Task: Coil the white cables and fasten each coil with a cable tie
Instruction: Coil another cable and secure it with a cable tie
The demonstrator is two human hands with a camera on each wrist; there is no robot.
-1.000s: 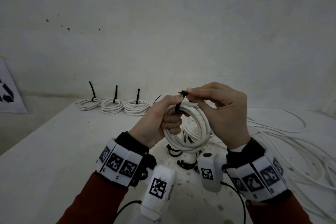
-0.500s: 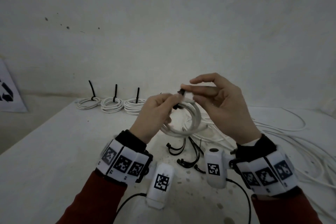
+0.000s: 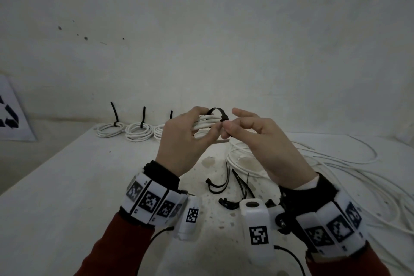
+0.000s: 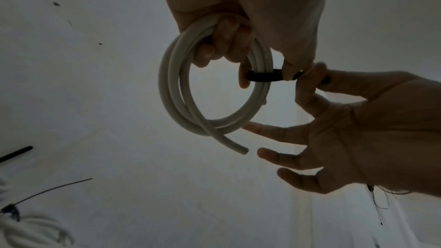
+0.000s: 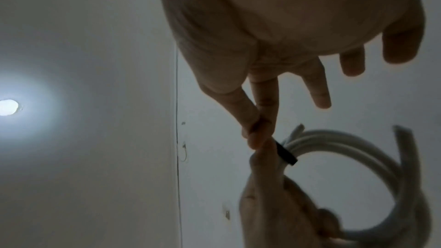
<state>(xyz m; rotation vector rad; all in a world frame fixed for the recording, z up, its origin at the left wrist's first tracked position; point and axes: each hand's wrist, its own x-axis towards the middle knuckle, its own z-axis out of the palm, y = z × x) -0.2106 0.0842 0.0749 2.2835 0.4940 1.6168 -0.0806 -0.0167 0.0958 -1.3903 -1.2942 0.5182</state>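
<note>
A small coil of white cable (image 3: 202, 123) is held up above the white worktop (image 3: 67, 186) by the left hand (image 3: 181, 141), whose fingers are curled through and around the loops, as is seen in the left wrist view (image 4: 214, 82). A black cable tie (image 3: 218, 112) is looped around the strands at the upper side of the coil, and its head is met by the left thumb. The right hand (image 3: 257, 141) pinches the tie at its head between thumb and forefinger, while its other fingers are spread loosely; in the right wrist view the pinch (image 5: 257, 133) is seen just beside the black band (image 5: 286, 153) on the coil. One cut end of the cable sticks out free below the loops (image 4: 243, 151). At the far edge of the worktop three finished coils (image 3: 136, 131) are laid in a row, each bound by a black tie whose tail stands upright. Loose black ties (image 3: 230, 186) lie on the worktop between the wrists, and a heap of uncoiled white cable (image 3: 336, 175) is spread on the right side. No container is seen. Wristbands with black-and-white square markers (image 3: 152, 203) are worn over red sleeves, and marked white camera housings (image 3: 257, 231) are fixed at both wrists. A white sheet with a black printed pattern (image 3: 11, 116) leans at the far left; no words can be read on it.
</note>
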